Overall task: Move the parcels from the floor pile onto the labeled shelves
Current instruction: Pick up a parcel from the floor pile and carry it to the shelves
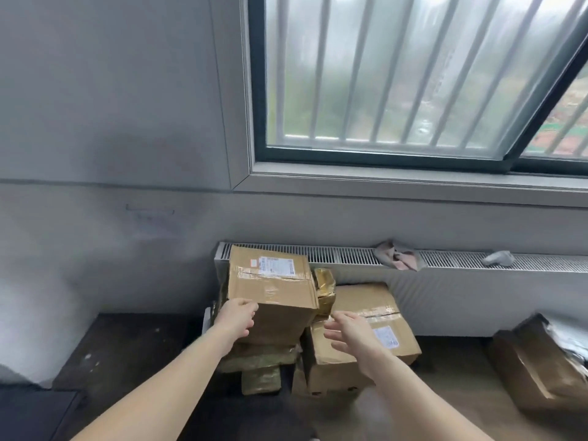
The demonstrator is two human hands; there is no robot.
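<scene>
A pile of cardboard parcels stands on the floor below the window. The top box [273,288], with a white label, sits highest on the left of the pile. My left hand [237,318] touches that box's lower left corner, fingers curled against it. Beside it lies a lower, wider box [359,338] with tape and a label. My right hand [350,334] hovers over this box, fingers spread, holding nothing. A small parcel wrapped in yellow tape [324,289] is wedged between the two boxes. More taped parcels [261,370] lie under the top box. No shelves are in view.
A white radiator [445,291] runs along the wall behind the pile, with a crumpled cloth [397,254] and a grey object [498,258] on top. Another brown box with silver wrap [541,367] lies at the right. A dark low platform [121,348] sits at the left.
</scene>
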